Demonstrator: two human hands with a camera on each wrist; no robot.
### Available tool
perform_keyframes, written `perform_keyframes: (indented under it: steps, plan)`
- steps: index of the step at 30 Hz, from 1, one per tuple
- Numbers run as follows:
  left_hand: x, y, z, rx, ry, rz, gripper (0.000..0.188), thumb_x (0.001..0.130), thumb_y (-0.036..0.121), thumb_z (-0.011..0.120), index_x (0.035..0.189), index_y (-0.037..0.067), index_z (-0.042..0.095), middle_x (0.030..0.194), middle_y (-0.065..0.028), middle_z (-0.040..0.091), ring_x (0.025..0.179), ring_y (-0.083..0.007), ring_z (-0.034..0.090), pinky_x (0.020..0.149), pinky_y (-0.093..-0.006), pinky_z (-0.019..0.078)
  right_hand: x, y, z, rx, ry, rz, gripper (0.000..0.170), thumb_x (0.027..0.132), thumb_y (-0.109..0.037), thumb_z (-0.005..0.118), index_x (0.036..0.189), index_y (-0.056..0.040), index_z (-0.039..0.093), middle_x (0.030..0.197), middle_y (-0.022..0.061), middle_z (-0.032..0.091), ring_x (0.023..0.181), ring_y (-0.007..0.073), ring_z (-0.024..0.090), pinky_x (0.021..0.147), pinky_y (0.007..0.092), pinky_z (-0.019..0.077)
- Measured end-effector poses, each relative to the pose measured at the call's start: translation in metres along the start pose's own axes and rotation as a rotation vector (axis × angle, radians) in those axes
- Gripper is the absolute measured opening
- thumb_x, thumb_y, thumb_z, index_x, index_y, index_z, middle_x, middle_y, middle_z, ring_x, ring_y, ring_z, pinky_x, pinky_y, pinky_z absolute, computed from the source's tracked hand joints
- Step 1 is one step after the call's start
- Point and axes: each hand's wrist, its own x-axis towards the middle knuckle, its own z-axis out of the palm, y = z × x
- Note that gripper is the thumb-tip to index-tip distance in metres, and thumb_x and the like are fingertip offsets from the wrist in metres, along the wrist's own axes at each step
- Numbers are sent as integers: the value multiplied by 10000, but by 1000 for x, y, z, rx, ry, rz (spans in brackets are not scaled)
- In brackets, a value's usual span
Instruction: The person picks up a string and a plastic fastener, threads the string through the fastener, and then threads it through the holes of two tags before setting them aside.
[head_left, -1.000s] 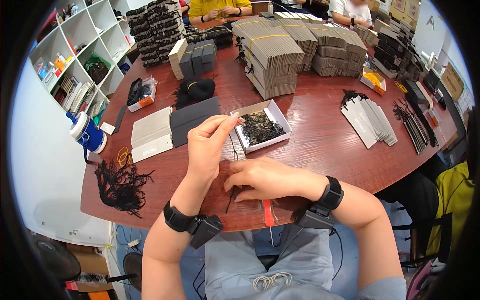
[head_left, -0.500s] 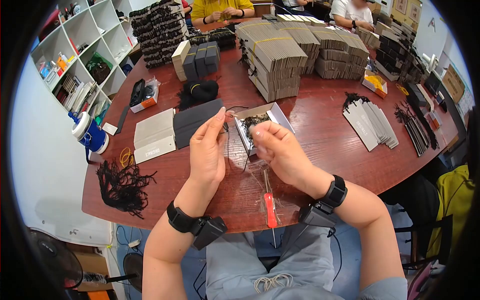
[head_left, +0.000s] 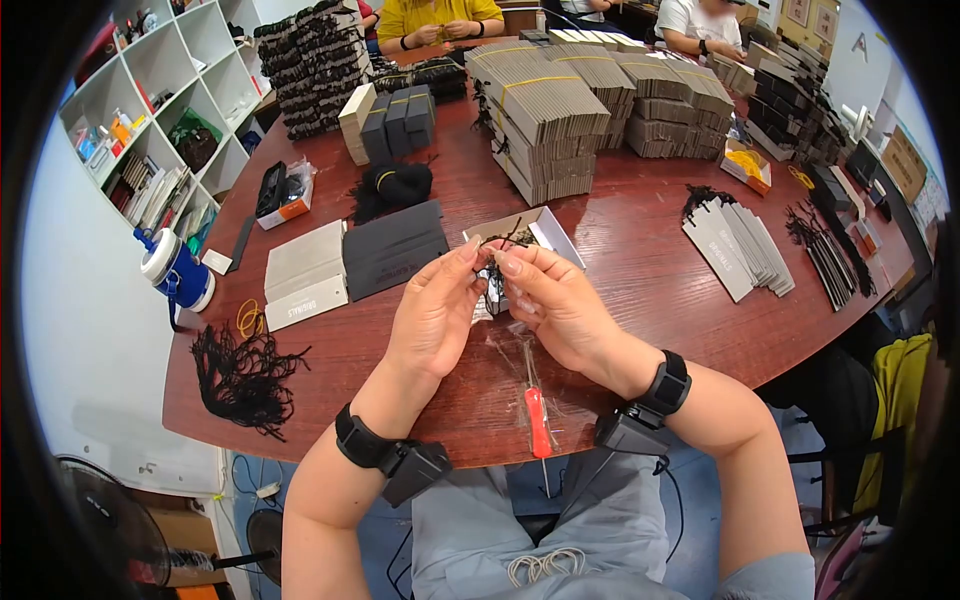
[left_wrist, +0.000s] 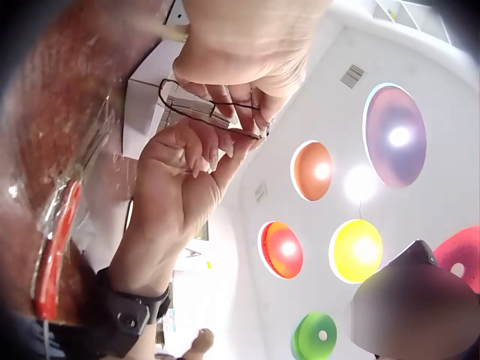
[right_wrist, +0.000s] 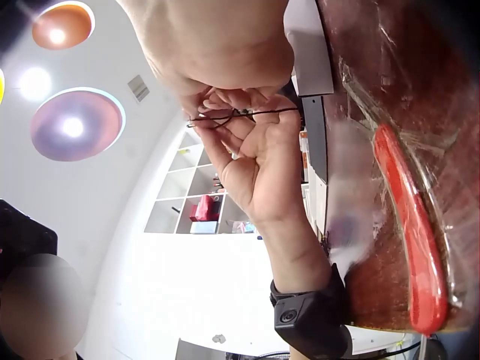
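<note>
- head view: here we are above the table, and the left grip and right grip meet in front of the white cardboard box, both pinching a thin black cord between thumb and fingertips, a bit of it poking up past the fingers.
- same view, lower down: a red-handled tool lies near the table's edge, its shaft sticking out beyond it, and a tangle of black strands sits off to the left.
- left wrist view: lovely look at the cord, a slack loop bowing out beside the fingers, the two grips nearly fingertip to fingertip; just where the ends run is hidden.
- right wrist view: the cord crosses in front of the left palm and bunches at the fingertips; knot or mere crossing, can't tell.
- handling, at a guess: next to no weight, limp and soft, hardly fragile, yet apt to slide or twist; a fingertip pinch close to the crossing looks the surest hold.
</note>
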Motion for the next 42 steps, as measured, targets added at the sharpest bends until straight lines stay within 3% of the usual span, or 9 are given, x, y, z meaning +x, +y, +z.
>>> perform_keyframes:
  steps: [11,18,24,26,33,35,36,38,42]
  plan:
    - [0,0,-5,-111,-120,6,124,812,173,508,844,73,574,872,-20,572,860,-120,492,804,-268,348,-1,-2,1,-19,-12,34,127,788,-194,568,820,-71,570,635,-64,482,481,-2,329,423,141,251]
    - [0,0,-8,-51,-159,52,142,795,132,534,898,64,604,896,-19,590,862,-88,489,780,-240,332,2,0,-2,-183,76,3,143,796,-211,558,815,-70,572,577,-74,439,483,-7,323,421,142,236]
    - [1,4,-6,-39,-74,26,133,799,145,528,865,40,575,874,-36,570,839,-107,493,790,-251,364,2,-5,0,-423,38,-248,170,758,-89,589,910,-32,542,649,-58,457,547,-10,383,457,132,305]
    - [-1,6,-3,-47,-57,40,136,802,144,522,861,32,571,874,-51,569,852,-121,500,796,-260,369,2,-6,1,-477,14,-365,283,728,-28,601,996,-9,512,700,-42,466,588,-3,416,508,136,360]
    - [-1,3,-2,85,-89,83,147,787,108,545,870,2,604,890,-70,594,841,-125,514,812,-254,355,1,-17,-3,-501,-37,-264,372,711,-33,624,1062,-8,504,746,-29,477,633,1,441,541,136,379]
    - [-4,6,3,498,2,365,120,751,65,576,842,2,621,866,-64,604,826,-140,503,766,-254,379,2,-17,-6,-464,-32,-230,356,706,-43,634,1042,-7,522,755,-26,486,623,0,432,541,141,381]
    - [-5,8,5,497,2,365,120,751,65,576,842,2,621,866,-64,604,826,-140,503,766,-254,379,2,-16,-6,-464,-32,-229,356,706,-43,634,1042,-7,522,755,-26,486,623,0,432,541,141,381]
    - [-8,11,8,1078,-4,754,108,718,36,595,817,24,636,827,-48,611,807,-154,488,724,-252,391,3,-14,-6,-527,-20,-263,314,715,-64,632,1010,0,542,712,-31,486,600,2,423,522,144,371]
    - [-7,9,6,1106,24,795,103,707,35,599,803,35,636,810,-39,614,795,-159,483,710,-255,394,1,-17,-6,-641,38,-248,271,731,-101,624,972,7,562,664,-31,485,562,7,413,489,146,354]
